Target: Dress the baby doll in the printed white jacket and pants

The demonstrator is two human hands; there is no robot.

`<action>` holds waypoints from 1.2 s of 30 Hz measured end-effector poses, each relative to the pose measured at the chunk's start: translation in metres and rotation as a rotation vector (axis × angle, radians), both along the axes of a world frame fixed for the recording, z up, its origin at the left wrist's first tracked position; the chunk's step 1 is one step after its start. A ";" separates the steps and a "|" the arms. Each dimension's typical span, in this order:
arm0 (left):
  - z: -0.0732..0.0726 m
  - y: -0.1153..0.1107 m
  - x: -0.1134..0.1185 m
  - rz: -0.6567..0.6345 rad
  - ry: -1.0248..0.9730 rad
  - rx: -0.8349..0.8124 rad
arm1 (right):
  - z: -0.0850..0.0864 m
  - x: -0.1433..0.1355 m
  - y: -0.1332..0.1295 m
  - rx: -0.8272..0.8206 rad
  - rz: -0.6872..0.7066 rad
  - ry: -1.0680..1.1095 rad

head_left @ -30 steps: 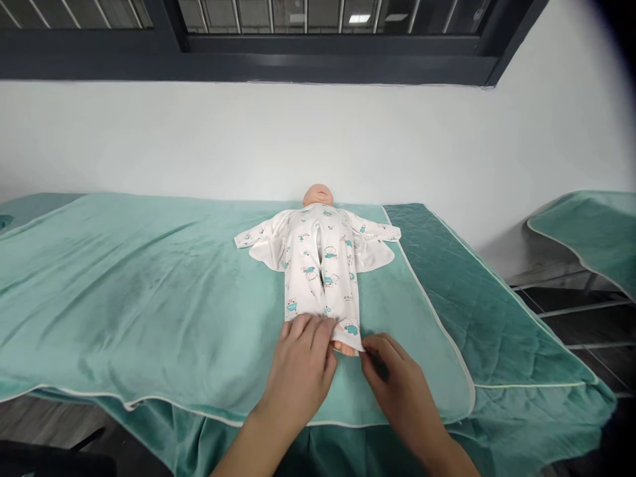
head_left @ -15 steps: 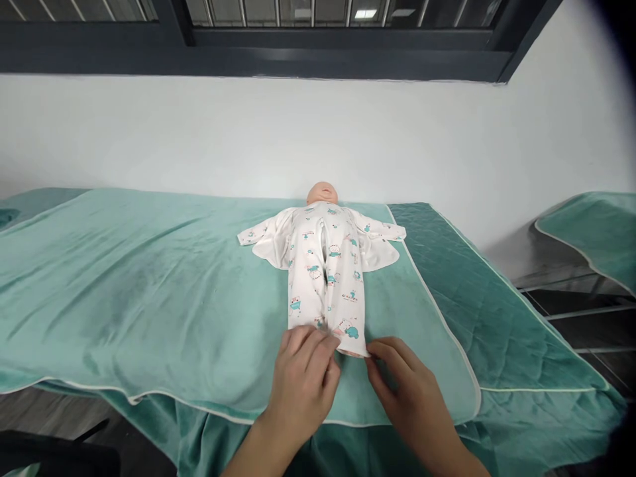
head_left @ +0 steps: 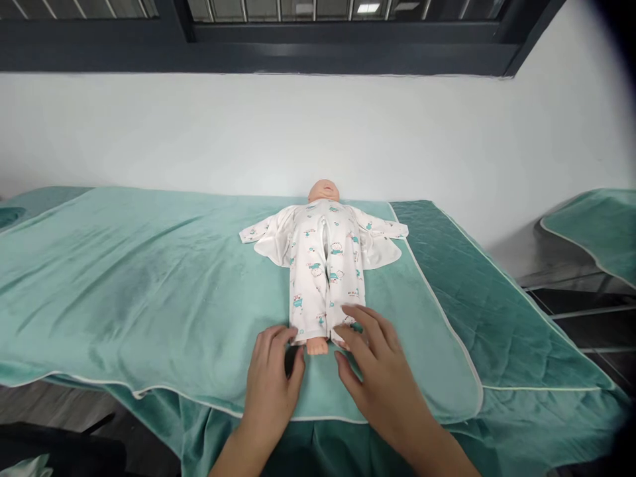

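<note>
Clock laid flat on the bed, doll at its centre, 12 towards the wall.

Doll (head_left: 324, 191) on its back on the pale green blanket (head_left: 149, 298), head at 12, legs running down to 6. White printed clothes (head_left: 311, 265) cover body and legs; sleeves reach out to about 10 and 2, each with a loose flap of cloth below it. One bare foot (head_left: 317, 346) shows past the hem, toes towards 6 (the other is mostly hidden by fingers).

Left hand (head_left: 271, 374) at 7, back of the hand upward, forearm rising from the near edge and pointing towards 1. Fingers bent and close together, fingertips at the outer corner of the trouser cuff. Thumb set a little apart from the forefinger; whether cloth is pinched between the two, I cannot tell from here.

Right hand (head_left: 380, 371) at 5, forearm slanting in towards 11. Fingers half curled and fanned, fingertips over the lower end of the other trouser leg, thumb well clear below them. Nothing seen in its grasp; whether the tips press on the fabric, I cannot make out.

Darker quilted cover (head_left: 477, 311) from 3 to 4, just beyond the blanket's pale border. White wall (head_left: 248, 132) at 12, dark window frame (head_left: 298, 56) above it.
</note>
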State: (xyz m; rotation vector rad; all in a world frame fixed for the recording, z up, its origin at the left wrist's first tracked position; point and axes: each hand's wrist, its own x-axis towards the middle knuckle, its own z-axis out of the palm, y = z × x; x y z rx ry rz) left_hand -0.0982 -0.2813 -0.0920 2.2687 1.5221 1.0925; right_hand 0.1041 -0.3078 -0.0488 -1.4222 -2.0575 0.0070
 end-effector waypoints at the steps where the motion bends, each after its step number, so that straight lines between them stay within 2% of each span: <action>1: 0.000 0.002 0.001 -0.008 -0.006 -0.009 | 0.002 -0.005 0.004 -0.009 -0.015 -0.022; 6: 0.010 0.007 0.006 -0.059 -0.132 -0.042 | -0.001 -0.021 0.018 -0.038 -0.109 -0.072; 10: 0.022 0.002 0.009 -0.125 -0.229 -0.013 | -0.003 -0.022 0.019 -0.010 -0.089 -0.035; 14: 0.029 -0.002 0.008 -0.140 -0.237 0.064 | 0.002 -0.018 0.015 0.053 -0.043 0.069; 18: 0.024 -0.005 0.003 -0.115 -0.225 0.089 | -0.003 -0.015 0.007 0.109 -0.013 0.143; 23: 0.010 -0.003 -0.010 -0.221 -0.149 0.002 | -0.015 -0.006 -0.002 0.091 0.025 0.126; 26: 0.010 0.017 -0.024 -0.193 -0.137 -0.015 | -0.013 0.014 0.006 0.111 -0.004 0.219; 29: 0.019 0.060 -0.033 -0.047 -0.059 0.003 | -0.010 0.041 0.039 0.155 -0.101 0.298; 31: 0.030 0.095 -0.032 -0.011 0.096 0.050 | -0.012 0.059 0.072 0.149 -0.153 0.221; 33: 0.040 0.124 -0.026 -0.032 0.302 0.072 | -0.017 0.072 0.106 0.039 -0.124 0.030; 36: 0.051 0.149 -0.012 -0.109 0.535 0.060 | -0.026 0.081 0.139 -0.050 -0.144 -0.181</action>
